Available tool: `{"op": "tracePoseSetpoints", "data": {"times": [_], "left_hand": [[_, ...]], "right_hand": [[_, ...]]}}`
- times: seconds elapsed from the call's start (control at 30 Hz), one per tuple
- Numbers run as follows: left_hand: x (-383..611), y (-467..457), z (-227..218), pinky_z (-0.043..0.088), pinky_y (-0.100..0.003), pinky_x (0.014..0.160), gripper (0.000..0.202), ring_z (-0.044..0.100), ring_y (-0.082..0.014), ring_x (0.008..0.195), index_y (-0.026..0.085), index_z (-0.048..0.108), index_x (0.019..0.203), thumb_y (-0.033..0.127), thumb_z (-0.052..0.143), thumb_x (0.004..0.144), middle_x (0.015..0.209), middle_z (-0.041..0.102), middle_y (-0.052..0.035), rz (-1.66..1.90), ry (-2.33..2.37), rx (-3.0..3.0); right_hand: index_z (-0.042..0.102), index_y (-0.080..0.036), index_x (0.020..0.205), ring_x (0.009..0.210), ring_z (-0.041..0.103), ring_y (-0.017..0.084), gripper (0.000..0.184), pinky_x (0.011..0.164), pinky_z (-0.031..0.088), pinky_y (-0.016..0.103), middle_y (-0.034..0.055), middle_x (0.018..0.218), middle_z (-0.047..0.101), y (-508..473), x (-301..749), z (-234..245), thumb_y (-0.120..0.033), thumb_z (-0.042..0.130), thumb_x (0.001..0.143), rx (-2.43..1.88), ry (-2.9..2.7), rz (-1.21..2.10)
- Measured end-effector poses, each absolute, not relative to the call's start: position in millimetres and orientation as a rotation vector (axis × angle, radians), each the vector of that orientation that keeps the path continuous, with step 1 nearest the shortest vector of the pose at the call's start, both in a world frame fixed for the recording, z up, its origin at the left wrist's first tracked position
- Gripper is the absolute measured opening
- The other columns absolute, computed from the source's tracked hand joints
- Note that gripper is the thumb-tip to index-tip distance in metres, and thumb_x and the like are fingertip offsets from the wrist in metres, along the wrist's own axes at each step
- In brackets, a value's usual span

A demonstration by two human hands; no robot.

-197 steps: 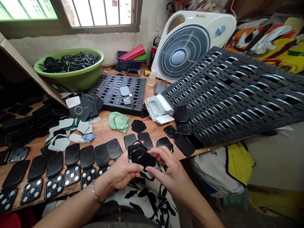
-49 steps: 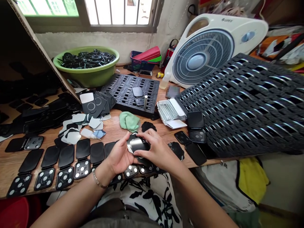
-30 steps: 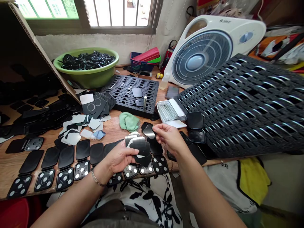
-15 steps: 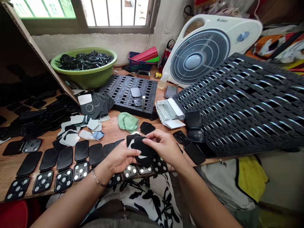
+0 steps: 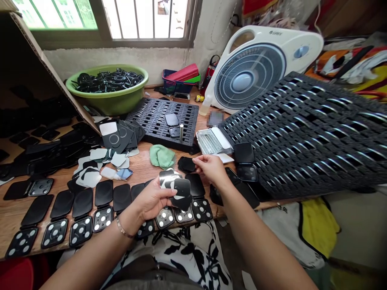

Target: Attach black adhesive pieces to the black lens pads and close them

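Note:
My left hand (image 5: 152, 198) is closed on a fanned stack of thin black and white square pads (image 5: 181, 187) with rounded corners, held above the front edge of the table. My right hand (image 5: 211, 169) pinches the edge of a black pad (image 5: 188, 164) at a small pile of similar pads behind the left hand's stack. Below the hands lies a row of opened black hinged cases; one base (image 5: 202, 210) shows several round white discs. A green cloth (image 5: 162, 156) is just left of the pile.
Loose white and black pads (image 5: 90, 175) and a black plastic slatted rack (image 5: 151, 117) lie farther back. A green basin (image 5: 109, 98) of black rings stands at the back left. Right are a box fan (image 5: 248, 76), an open white box (image 5: 208, 141) and a large tilted rack (image 5: 317, 133).
My right hand has moved away from the stack in my left hand to the small pile of black pads behind it. My left hand stays nearly in place, its stack tilted and catching light.

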State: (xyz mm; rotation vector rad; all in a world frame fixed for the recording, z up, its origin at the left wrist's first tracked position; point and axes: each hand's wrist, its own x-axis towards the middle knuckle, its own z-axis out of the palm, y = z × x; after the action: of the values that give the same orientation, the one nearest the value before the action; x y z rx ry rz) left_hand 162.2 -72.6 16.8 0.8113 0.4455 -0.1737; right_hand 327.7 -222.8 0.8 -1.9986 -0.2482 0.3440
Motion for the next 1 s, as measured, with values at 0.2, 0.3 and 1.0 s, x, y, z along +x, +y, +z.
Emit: {"op": "tracePoseSetpoints", "data": {"times": [0.2, 0.3, 1.0], "left_hand": [[161.7, -68.7, 17.5, 0.061, -0.036, 0.068, 0.051, 0.071, -0.0228, 0.083, 0.014, 0.058, 0.11, 0.005, 0.08, 0.065, 0.102, 0.071, -0.011, -0.166, 0.444, 0.814], [163.0, -67.7, 16.1, 0.061, -0.034, 0.066, 0.052, 0.07, -0.0213, 0.081, 0.016, 0.059, 0.112, 0.005, 0.08, 0.065, 0.101, 0.07, -0.0093, -0.154, 0.427, 0.797], [160.9, -62.1, 17.1, 0.06, -0.032, 0.06, 0.046, 0.068, -0.0189, 0.076, 0.017, 0.058, 0.107, 0.005, 0.075, 0.066, 0.095, 0.067, -0.0052, -0.124, 0.439, 0.792]], "right_hand": [[0.077, -0.02, 0.084, 0.078, 0.066, 0.022, 0.018, 0.074, 0.048, 0.032, 0.0069, 0.083, 0.075, -231.1, 306.7, 15.1, -0.034, 0.07, 0.075, -2.129, -0.396, 0.224], [0.076, -0.018, 0.081, 0.069, 0.063, 0.019, 0.025, 0.063, 0.047, 0.029, 0.0048, 0.076, 0.073, -236.4, 280.3, 29.6, -0.042, 0.071, 0.075, -2.028, -0.539, 0.506], [0.066, -0.03, 0.126, 0.116, 0.06, 0.021, 0.043, 0.1, 0.047, 0.039, 0.0072, 0.125, 0.065, -239.0, 289.5, 27.6, -0.012, 0.053, 0.09, -2.053, -1.217, 0.148]]}}
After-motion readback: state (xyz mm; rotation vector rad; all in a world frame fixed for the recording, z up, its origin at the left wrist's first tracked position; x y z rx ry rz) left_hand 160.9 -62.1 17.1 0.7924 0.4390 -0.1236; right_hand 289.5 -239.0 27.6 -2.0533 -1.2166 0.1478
